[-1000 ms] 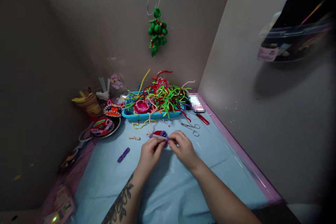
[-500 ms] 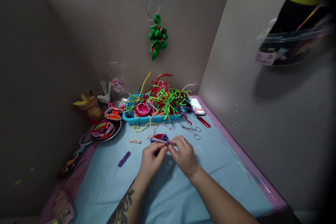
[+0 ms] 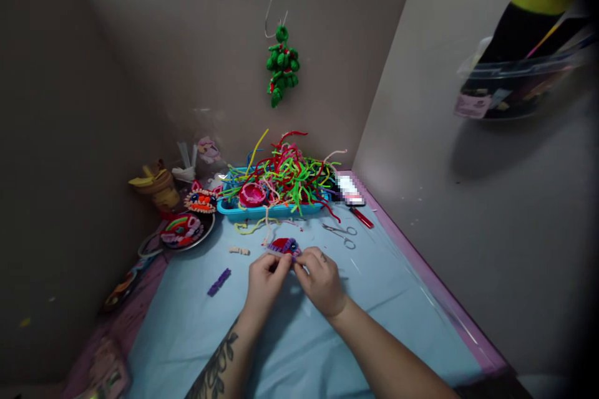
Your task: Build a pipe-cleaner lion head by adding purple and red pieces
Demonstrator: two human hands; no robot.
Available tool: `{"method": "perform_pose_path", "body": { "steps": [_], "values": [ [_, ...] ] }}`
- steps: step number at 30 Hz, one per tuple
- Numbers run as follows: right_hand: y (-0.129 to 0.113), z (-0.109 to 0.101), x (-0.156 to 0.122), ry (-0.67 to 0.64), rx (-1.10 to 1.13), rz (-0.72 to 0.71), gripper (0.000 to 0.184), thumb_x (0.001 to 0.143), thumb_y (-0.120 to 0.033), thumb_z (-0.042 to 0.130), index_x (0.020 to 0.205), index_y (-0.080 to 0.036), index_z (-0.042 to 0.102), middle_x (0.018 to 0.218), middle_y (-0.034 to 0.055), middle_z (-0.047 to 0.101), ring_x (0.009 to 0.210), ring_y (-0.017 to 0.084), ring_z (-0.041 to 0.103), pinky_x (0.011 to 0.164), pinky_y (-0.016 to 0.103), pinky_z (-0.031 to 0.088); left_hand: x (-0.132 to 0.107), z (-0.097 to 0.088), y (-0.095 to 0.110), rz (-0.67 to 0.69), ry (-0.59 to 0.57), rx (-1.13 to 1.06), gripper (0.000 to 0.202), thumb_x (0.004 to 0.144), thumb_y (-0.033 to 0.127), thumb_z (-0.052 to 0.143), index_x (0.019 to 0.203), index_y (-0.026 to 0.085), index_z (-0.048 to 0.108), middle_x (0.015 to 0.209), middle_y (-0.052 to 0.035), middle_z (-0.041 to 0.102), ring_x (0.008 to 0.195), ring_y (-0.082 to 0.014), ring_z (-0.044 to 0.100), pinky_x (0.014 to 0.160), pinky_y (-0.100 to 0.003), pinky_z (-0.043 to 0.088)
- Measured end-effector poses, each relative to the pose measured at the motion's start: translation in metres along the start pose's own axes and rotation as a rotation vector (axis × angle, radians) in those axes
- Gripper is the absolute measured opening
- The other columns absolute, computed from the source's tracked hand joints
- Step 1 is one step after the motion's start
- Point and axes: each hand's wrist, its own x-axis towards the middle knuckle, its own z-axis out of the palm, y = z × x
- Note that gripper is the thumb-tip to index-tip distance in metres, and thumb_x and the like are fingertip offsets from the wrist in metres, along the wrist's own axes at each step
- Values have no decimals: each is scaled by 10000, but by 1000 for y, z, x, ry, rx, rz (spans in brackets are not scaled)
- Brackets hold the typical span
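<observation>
Pinching the craft (image 3: 282,245) between fingertips, left hand (image 3: 263,279) and right hand (image 3: 322,280) sat close together, scissors (image 3: 349,241) lay at two o'clock from them, tray (image 3: 248,212) at twelve.

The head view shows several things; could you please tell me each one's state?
Left hand, pinching
Right hand, pinching
Red craft piece, held between them
Scissors, lying flat, handles apart
Blue tray, heaped with pipe cleaners
Phone, screen lit
Green ornament, hanging
</observation>
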Motion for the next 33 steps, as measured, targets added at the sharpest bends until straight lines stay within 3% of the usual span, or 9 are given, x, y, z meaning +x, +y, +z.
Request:
{"method": "perform_pose_path", "body": {
  "steps": [3,8,12,14,18,25,33],
  "values": [
    [-2,1,1,-18,80,64,103,843,-108,504,812,-197,545,784,61,570,784,198,559,705,328,491,1,0,-1,20,-16,-5,307,816,365,562,619,136,622,617,-13,607,592,-129,539,559,-221,410],
    [-4,0,6,-94,314,318,187,776,-138,568,956,-186,553,867,58,575,771,177,551,672,284,475,2,-4,-3,108,-50,30,246,843,316,544,694,148,644,692,-24,636,646,-135,568,608,-232,437],
    [1,-5,10,-245,514,458,110,835,-227,531,895,-182,611,814,40,619,735,156,573,644,249,458,5,-8,-2,273,-78,52,159,856,243,532,792,159,651,802,-44,667,756,-147,606,719,-259,466],
    [4,-7,12,-312,605,513,167,864,-264,491,866,-175,632,786,36,636,722,152,582,641,248,457,6,-10,-2,377,-110,54,132,858,202,525,819,161,644,824,-50,671,790,-149,615,758,-271,471],
    [7,-10,15,-375,750,578,204,857,-299,494,809,-166,640,714,17,628,654,137,568,613,241,446,7,-11,-1,478,-170,58,132,863,159,513,885,167,642,842,-56,672,799,-145,620,738,-263,484],
    [6,-11,14,-257,706,616,133,818,-271,555,794,-168,634,716,17,615,672,144,564,633,246,449,6,-11,0,424,-115,118,136,856,177,540,901,184,669,943,-63,703,871,-158,642,787,-265,487],
    [2,-14,15,-132,537,527,96,820,-217,545,808,-177,632,764,30,608,729,161,578,655,255,459,4,-8,3,228,-88,112,143,843,232,549,856,182,683,761,-24,706,668,-144,643,652,-234,493]
  ]
}}
